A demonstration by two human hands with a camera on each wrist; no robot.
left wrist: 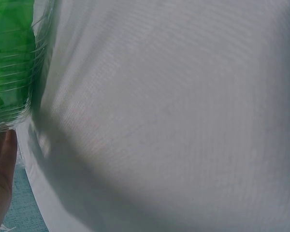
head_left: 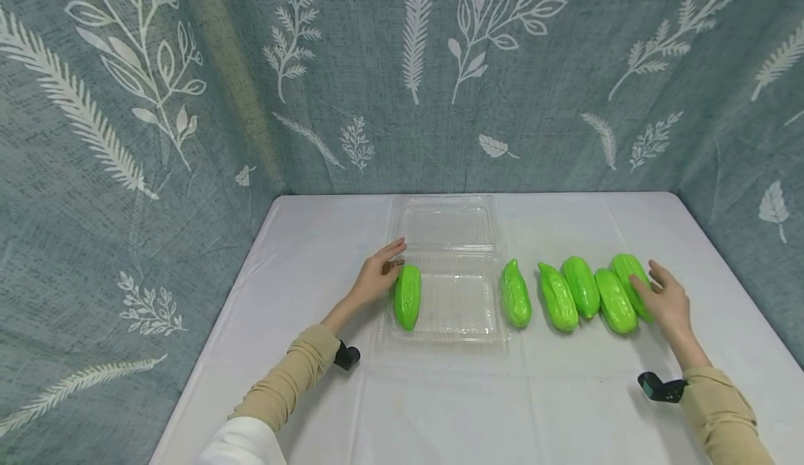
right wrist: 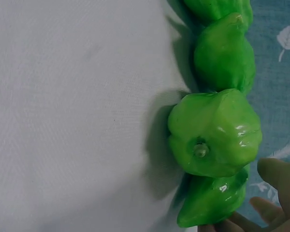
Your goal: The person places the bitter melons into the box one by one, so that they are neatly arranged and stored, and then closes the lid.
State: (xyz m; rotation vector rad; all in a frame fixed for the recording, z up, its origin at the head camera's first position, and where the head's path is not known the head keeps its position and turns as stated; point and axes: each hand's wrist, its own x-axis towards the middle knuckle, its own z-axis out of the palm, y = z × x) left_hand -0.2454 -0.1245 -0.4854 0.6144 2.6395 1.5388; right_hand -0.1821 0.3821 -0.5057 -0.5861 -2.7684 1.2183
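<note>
The left hand [head_left: 375, 274] is at the left edge of a clear hinged plastic box [head_left: 461, 339], fingers extended near its upper left corner. One fingertip meets the box edge in the left wrist view. Inside the box, along its left side, lies a glossy green gourd-like vegetable [head_left: 407, 299]. Over at the right, the right hand [head_left: 669, 303] spreads its thumb and fingers around the rightmost green vegetable [head_left: 625, 269], the thumb overlapping it in the head view. In the right wrist view, fingertips [right wrist: 222, 225] show at that vegetable's lower end, while the thumb stands apart.
Another green vegetable [head_left: 516, 297] lies just right of the box. Three more, the leftmost of them a pointed one [head_left: 557, 299], lie in a row beside the rightmost. The box lid [head_left: 446, 222] is folded back toward the patterned curtain [head_left: 389, 151]. A white cloth [head_left: 452, 409] covers the table.
</note>
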